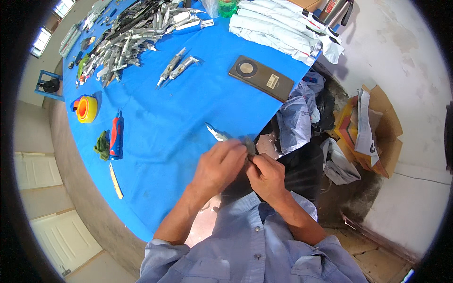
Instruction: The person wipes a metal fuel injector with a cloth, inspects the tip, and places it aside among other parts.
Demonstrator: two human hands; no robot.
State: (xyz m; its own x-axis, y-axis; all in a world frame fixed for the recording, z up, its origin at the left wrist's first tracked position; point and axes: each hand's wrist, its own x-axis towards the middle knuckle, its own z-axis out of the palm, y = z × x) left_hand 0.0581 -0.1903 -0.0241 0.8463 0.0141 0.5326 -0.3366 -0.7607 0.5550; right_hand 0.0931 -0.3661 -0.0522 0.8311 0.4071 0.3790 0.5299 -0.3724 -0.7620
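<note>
Near the table's front edge, my left hand [222, 165] and my right hand [268, 177] are close together, both with fingers closed. Between their fingertips a small grey piece [249, 145] pokes up; its kind cannot be made out, and the fingers hide most of it. Just beyond my left fingers lies a slim white and silver pen-like piece [216, 132] with a thin dark tip. Whether it rests on the blue cloth or is held by that hand does not show. Farther off, two similar pen-like pieces [177, 68] lie side by side.
A blue-covered table [155, 122] bears a heap of slim grey pieces [125, 49], white plastic bags [271, 28], a flat brown device [261, 78], yellow tape [86, 109], a red-blue screwdriver [116, 137] and a yellow strip [115, 181]. An open carton [387, 127] stands right.
</note>
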